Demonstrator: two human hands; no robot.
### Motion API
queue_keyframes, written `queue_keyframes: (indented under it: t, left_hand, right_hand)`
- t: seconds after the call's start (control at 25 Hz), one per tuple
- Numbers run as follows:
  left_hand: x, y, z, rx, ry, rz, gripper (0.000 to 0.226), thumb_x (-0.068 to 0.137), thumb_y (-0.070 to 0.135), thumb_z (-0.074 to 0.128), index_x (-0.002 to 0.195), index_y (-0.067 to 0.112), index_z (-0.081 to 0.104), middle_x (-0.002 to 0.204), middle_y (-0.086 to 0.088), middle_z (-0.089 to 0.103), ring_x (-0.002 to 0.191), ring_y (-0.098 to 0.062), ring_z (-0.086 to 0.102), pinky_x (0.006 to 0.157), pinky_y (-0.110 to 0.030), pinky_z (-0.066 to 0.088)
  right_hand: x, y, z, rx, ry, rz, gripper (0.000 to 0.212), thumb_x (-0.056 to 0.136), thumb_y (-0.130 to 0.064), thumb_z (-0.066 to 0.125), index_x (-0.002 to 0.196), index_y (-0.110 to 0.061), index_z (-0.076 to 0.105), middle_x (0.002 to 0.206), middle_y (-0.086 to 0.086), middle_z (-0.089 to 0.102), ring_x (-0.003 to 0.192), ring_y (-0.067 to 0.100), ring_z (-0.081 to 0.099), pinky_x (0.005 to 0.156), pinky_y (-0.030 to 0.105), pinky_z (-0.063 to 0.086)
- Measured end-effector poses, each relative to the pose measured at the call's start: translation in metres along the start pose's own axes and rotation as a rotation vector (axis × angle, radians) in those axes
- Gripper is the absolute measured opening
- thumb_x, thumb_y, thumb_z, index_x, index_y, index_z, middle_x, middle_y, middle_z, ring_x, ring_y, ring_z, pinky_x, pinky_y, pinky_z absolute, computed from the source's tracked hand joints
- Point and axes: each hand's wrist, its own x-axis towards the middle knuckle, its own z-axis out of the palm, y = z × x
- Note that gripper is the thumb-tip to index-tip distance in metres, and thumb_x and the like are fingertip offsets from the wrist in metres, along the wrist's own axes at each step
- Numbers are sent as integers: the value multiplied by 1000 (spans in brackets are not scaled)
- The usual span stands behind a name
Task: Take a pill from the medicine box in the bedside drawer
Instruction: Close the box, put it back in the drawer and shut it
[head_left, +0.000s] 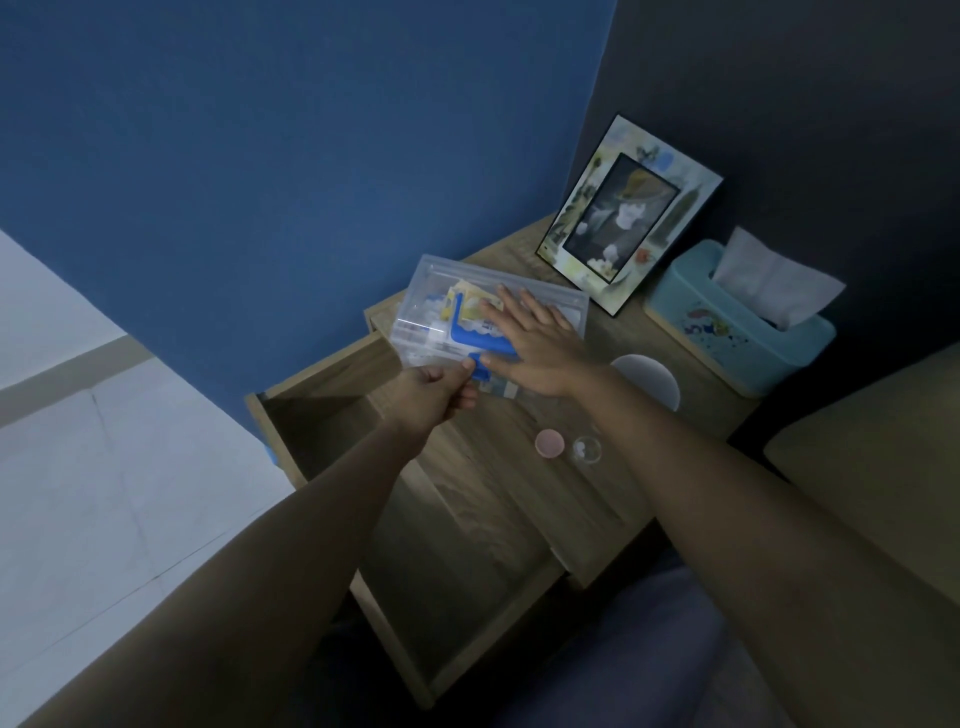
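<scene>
A clear plastic medicine box (441, 291) with a blue handle (467, 340) rests on the bedside table top (649, 415), holding several packets and small bottles. My right hand (535, 343) lies flat on its lid, fingers spread. My left hand (436, 392) pinches the blue latch (480, 366) at the box's near edge. The drawer (322, 410) below stands pulled out, its inside dark. A small pink cap (549, 443) and a tiny clear jar (587, 448) sit on the table nearer to me.
A picture frame (623, 208) leans against the dark wall at the back. A teal tissue box (737, 322) stands to its right, with a round white object (649, 374) in front. The bed edge (872, 441) lies at right, pale floor at left.
</scene>
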Motion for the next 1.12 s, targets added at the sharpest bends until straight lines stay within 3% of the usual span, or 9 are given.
queue_keyframes:
  t: [0.4, 0.6, 0.72, 0.8, 0.88, 1.0, 1.04, 1.12]
  left_hand:
    - [5, -11, -5, 102, -72, 76, 13, 86, 18, 64, 77, 10, 69, 69, -1, 69, 60, -2, 65, 59, -14, 54]
    - [14, -13, 3, 507, 123, 190, 28, 88, 27, 62, 84, 1, 70, 72, -7, 68, 66, -13, 62, 67, -25, 51]
    - [9, -9, 4, 657, 141, 250, 31, 90, 30, 58, 80, 2, 68, 70, -6, 64, 63, -13, 59, 59, -19, 45]
    - [6, -10, 5, 720, 131, 262, 29, 91, 27, 57, 81, 2, 67, 75, -11, 67, 70, -19, 63, 65, -27, 49]
    - [1, -12, 3, 668, 240, 155, 20, 90, 20, 56, 88, 3, 67, 86, -14, 70, 82, -24, 67, 77, -35, 54]
    - [0, 0, -11, 357, 612, -204, 26, 93, 18, 49, 103, -2, 63, 105, -19, 67, 96, -28, 65, 81, -34, 52]
    - [2, 7, -16, 332, 686, -203, 31, 96, 21, 45, 106, -3, 61, 109, -19, 65, 100, -29, 63, 80, -34, 48]
    - [10, 28, -23, 379, 679, -63, 42, 99, 30, 35, 110, -3, 59, 113, -22, 63, 105, -33, 59, 82, -37, 43]
  right_hand:
    - [-1, -1, 4, -53, 55, -13, 71, 91, -55, 38, 147, -34, 0, 159, -5, -9, 146, 18, -10, 117, 43, -1]
    - [-2, -2, 5, -76, 65, -16, 71, 92, -55, 38, 147, -32, 0, 159, -4, -9, 146, 19, -10, 117, 42, -1]
    - [-2, -3, 4, -82, 60, -14, 71, 92, -55, 38, 147, -32, 0, 160, -4, -10, 146, 20, -10, 118, 43, -1]
    - [-3, -4, 3, -80, 54, -10, 71, 92, -54, 38, 148, -31, 0, 160, -3, -10, 146, 20, -10, 118, 43, -1]
    - [-4, -6, 1, -76, 48, -7, 72, 92, -54, 38, 148, -31, -1, 159, -3, -10, 146, 20, -10, 118, 43, -1]
    - [-4, -5, 1, -61, 45, -6, 72, 92, -54, 38, 148, -30, 0, 159, -3, -10, 146, 20, -10, 118, 42, -2]
    - [-4, -5, 2, -59, 45, -9, 72, 92, -54, 38, 148, -30, 1, 160, -3, -10, 146, 20, -10, 118, 42, -2]
    - [-3, -5, 2, -64, 48, -7, 72, 92, -55, 38, 148, -30, 1, 160, -3, -9, 146, 20, -10, 118, 42, -2]
